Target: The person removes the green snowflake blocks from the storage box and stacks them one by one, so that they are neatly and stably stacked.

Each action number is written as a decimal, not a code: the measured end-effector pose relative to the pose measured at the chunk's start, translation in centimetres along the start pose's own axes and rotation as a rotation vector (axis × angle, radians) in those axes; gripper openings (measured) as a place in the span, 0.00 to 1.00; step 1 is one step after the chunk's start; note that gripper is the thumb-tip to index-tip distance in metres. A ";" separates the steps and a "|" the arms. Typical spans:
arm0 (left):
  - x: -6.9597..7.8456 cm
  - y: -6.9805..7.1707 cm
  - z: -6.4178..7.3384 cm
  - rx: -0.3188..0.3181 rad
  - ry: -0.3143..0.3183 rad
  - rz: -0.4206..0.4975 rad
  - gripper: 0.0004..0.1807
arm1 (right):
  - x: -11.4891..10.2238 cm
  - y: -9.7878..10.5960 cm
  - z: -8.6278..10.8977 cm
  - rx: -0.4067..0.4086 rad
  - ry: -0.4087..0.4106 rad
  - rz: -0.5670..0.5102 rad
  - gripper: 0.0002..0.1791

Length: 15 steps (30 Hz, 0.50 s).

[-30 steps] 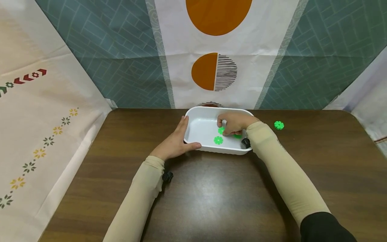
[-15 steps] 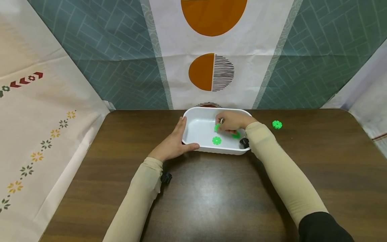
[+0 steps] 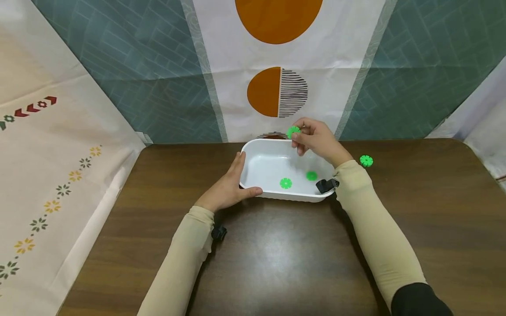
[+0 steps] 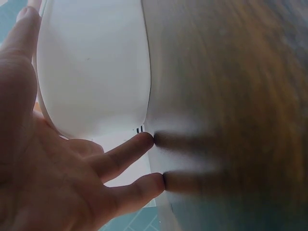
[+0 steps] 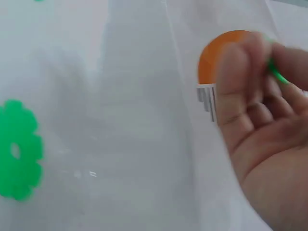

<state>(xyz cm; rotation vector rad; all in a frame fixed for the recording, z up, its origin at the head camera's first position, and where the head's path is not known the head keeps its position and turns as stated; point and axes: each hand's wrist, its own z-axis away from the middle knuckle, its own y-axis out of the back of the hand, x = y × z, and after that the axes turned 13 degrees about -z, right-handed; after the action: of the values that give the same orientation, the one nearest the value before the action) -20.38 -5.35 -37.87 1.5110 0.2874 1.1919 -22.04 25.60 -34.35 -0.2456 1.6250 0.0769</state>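
My right hand (image 3: 316,138) pinches a green notched disc (image 3: 293,132) between thumb and fingers, raised above the far rim of a white tray (image 3: 272,194). In the right wrist view the held disc (image 5: 277,71) shows only as a green edge between the fingers. Two more green discs lie on the tray floor, one near the middle (image 3: 286,183) and one to the right (image 3: 311,176). My left hand (image 3: 227,186) rests against the tray's left end, fingers straight along the side and thumb at the near rim. The left wrist view shows two of its fingertips touching the table.
Another green disc (image 3: 366,160) lies on the brown table (image 3: 269,254) to the right of the tray, beyond my right wrist. A patterned cloth (image 3: 174,87) hangs just behind the table's far edge. Black wrist cameras sit on both sleeves, the right one over the tray's near corner.
My right hand has lifted a green disc from the tray floor and moved it up and away, over the far rim. The left hand holds its place at the tray.
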 end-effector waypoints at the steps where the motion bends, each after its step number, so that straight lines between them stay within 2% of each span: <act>1: 0.0 0.0 0.0 0.002 -0.001 -0.002 0.66 | -0.4 0.0 0.1 0.021 0.050 -0.051 0.05; 4: 0.0 0.1 0.0 0.004 -0.004 -0.005 0.67 | -1.6 0.4 0.6 0.082 0.161 -0.188 0.08; 7: 0.1 0.0 0.0 0.000 -0.006 -0.007 0.67 | -2.6 1.1 1.3 0.124 0.197 -0.273 0.13; 11: 0.1 0.0 0.0 -0.008 -0.005 -0.009 0.67 | -3.3 2.3 2.3 0.172 0.186 -0.281 0.15; 15: 0.1 0.1 0.0 -0.012 0.001 -0.008 0.67 | -3.5 3.5 3.4 0.226 0.144 -0.220 0.17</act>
<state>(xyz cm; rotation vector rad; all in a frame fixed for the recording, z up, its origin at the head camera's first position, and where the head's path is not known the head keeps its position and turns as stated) -20.36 -5.33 -37.74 1.4976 0.2861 1.1866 -19.29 30.03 -31.50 -0.2585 1.7234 -0.2975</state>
